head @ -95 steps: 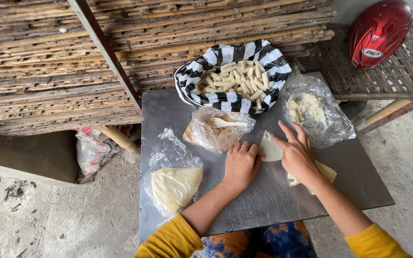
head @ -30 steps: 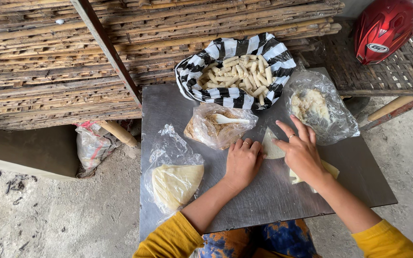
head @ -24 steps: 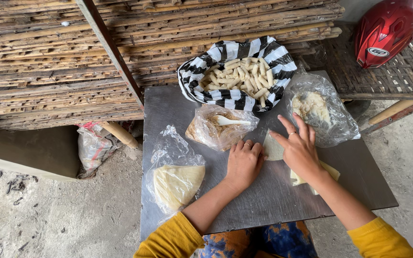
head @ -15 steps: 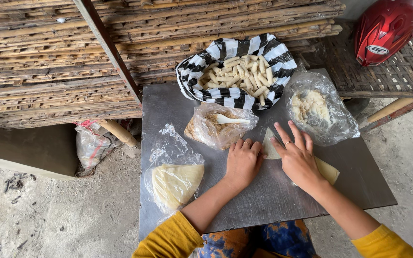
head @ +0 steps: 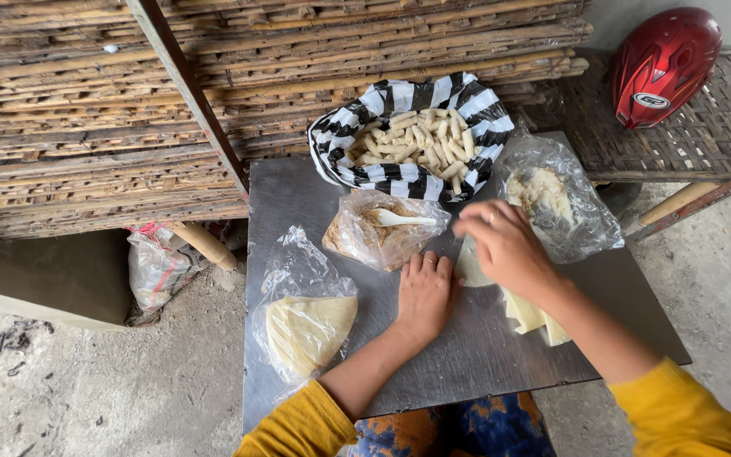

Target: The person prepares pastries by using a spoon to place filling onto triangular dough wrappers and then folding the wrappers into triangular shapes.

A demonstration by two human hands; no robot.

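Observation:
My left hand (head: 425, 292) lies flat, palm down, on the grey metal table (head: 467, 364), fingers together, just left of a pale wrapper sheet (head: 470, 266). My right hand (head: 505, 245) hovers over that sheet with fingers curled, blurred by motion; whether it grips anything I cannot tell. More pale cut wrappers (head: 528, 313) lie under my right forearm. A clear bag of brown filling with a white spoon (head: 385, 228) sits just beyond my left hand.
A black-and-white striped bag of rolled pale sticks (head: 412, 135) stands at the table's far edge. A clear bag of white filling (head: 552, 199) is at far right, a bag of folded wrappers (head: 306, 330) at near left. A red helmet (head: 662, 63) rests on a woven bench; stacked bamboo racks (head: 86, 101) lie behind.
My right hand has lifted off the wrapper and curled its fingers, shifting slightly towards the far edge. My left hand stays flat in place.

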